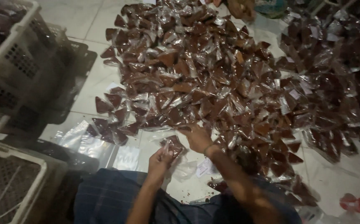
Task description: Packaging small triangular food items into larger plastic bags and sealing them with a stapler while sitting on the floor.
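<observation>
Dark plaid cloth (105, 195) over the person's lap fills the bottom of the frame, with both forearms reaching up out of it. Left hand (160, 159), just below centre, has its fingers pinched shut on a small clear packet (174, 144) of brown stuff. Right hand (197, 139) sits just beside it, palm down on the edge of the pile; can't really tell if those fingers are gripping anything. Huge heap of the same triangular brown packets (213, 70) covers the white tiled floor (84, 16) across the centre and right. Flat empty plastic bags (84, 143) lie lower left. White plastic crates (14, 54) stacked along the left edge, another one (14, 182) in the bottom left corner.
</observation>
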